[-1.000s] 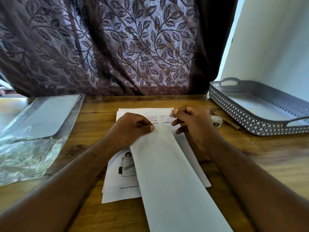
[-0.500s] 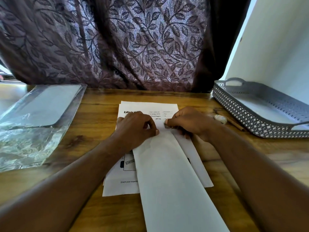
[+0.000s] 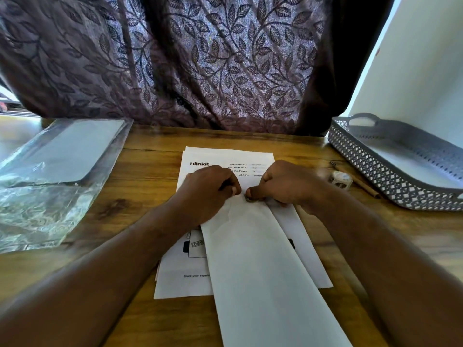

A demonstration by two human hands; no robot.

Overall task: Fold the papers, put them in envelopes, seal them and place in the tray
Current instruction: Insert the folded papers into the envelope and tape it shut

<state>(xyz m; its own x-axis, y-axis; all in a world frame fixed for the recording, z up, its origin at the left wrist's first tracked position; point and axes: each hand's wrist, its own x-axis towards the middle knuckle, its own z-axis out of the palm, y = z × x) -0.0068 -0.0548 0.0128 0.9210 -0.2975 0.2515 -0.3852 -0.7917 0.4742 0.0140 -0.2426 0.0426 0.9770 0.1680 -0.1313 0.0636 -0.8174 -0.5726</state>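
Wooden tabletop (image 3: 140, 176): crinkled clear plastic bag (image 3: 50, 186) at left; centre, a long white paper envelope (image 3: 258, 271) lies on printed white sheets (image 3: 183, 281) — left hand (image 3: 208, 194) and right hand (image 3: 285, 184), fingers curled, pinch its far end; grey perforated plastic tray (image 3: 375, 166) sits at right.

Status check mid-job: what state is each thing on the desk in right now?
left hand: fingers curled, pinching the envelope's far end
right hand: fingers curled, pinching the same end
envelope: flat on the paper stack; sealed or not, cannot tell
paper stack: unfolded, flat on the table
tray: upright, contents unclear
plastic bag: lying flat, white pack inside
small roll: untouched, beside the tray
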